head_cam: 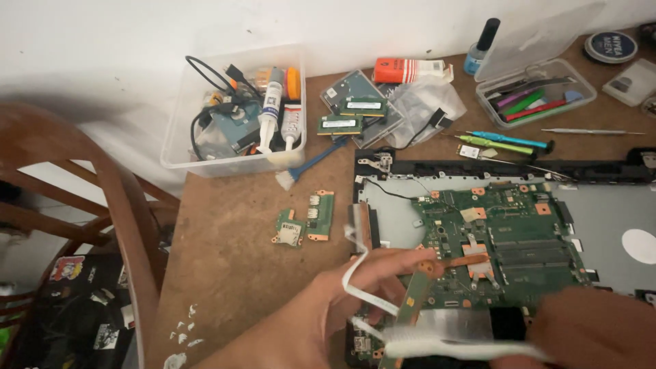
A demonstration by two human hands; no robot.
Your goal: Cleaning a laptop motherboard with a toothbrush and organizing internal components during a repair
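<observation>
Brown table (232,260), opened laptop (615,205). Left hand (342,301) pinches small circuit board (412,301) with white ribbon cable (355,266); right hand (594,328) grips white brush (444,345). Cleaning step; next, light strokes.

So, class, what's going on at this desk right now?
A person is working over an opened laptop with its green motherboard exposed. The left hand holds a small narrow circuit board with a white ribbon cable looped by it. The right hand holds a white brush against that board. Two small boards lie on the table.
</observation>
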